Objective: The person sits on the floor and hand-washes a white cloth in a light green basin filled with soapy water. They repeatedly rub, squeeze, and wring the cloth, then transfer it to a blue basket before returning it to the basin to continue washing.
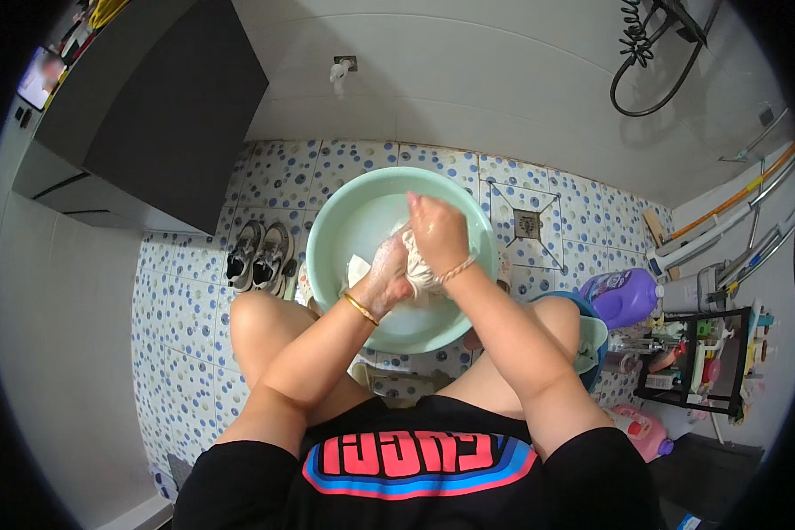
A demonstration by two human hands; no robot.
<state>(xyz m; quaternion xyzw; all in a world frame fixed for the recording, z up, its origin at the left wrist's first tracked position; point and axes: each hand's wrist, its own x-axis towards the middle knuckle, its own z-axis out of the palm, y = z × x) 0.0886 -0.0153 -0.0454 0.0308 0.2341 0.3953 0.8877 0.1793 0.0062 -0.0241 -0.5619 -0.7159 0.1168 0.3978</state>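
Note:
A pale green plastic basin [324,218] with cloudy water stands on the tiled floor before me. Over it, my right hand [439,228] is clenched on a bunched, wet cream cloth [421,271]. My left hand [391,268], wet with some suds, presses against the same cloth from the left, its fingers partly hidden behind the cloth and my right hand. Part of a white cloth [358,270] pokes out of the water to the left of my left hand.
Sneakers [260,255] sit left of the basin, below a dark cabinet [172,112]. A floor drain [527,224] lies to the right. Beside my right knee are a blue bucket [596,381], a purple detergent bottle [619,297] and a black rack [692,361] of bottles. A tap [339,68] juts from the wall.

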